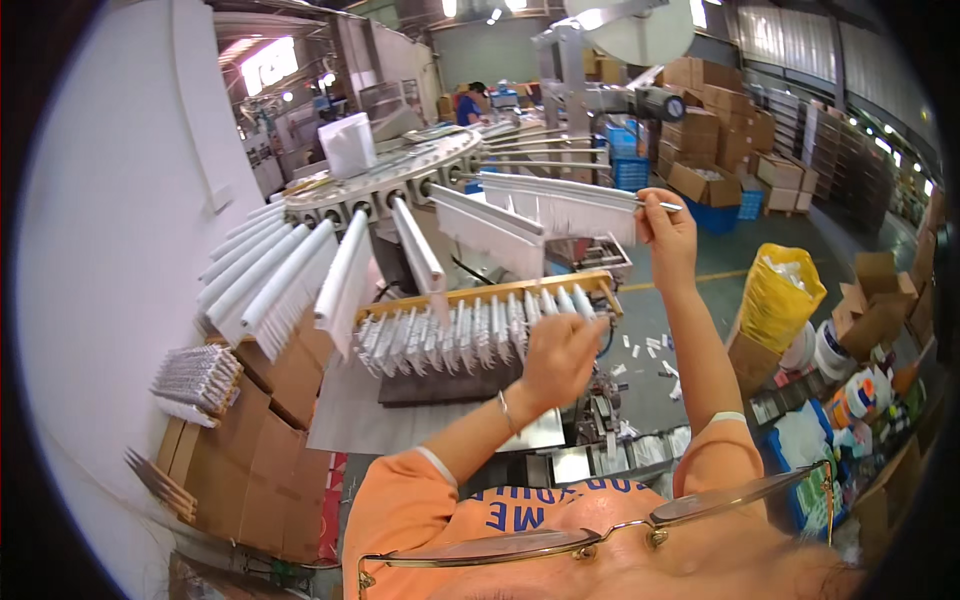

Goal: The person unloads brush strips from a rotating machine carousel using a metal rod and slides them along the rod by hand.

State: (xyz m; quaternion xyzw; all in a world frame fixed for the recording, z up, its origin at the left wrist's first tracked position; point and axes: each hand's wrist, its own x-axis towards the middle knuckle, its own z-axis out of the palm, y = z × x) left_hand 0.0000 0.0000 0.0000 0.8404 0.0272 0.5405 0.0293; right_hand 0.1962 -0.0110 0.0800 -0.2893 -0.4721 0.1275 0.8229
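A large round carousel (410, 178) stands ahead, with rods sticking out all around it. White fringed strips (343, 270) hang from several rods. Raised at the right, my right hand (665, 228) is closed around the metal end of a rod (665, 206), which carries a long white fringed strip (570, 205). Lower and nearer, my left hand (563, 360) has its fingers curled at the right part of a wooden rack (480, 295). Whatever its fingers may hold is hidden. Several white fringed pieces (440, 335) hang side by side from that rack.
Stacked white pieces (195, 380) lie on cardboard boxes (255, 470) at the left. A yellow sack (780, 295) stands at the right, near white buckets (828, 348). White scraps (650, 347) litter the floor. Farther back, a person in blue (468, 108) sits near cartons (690, 135).
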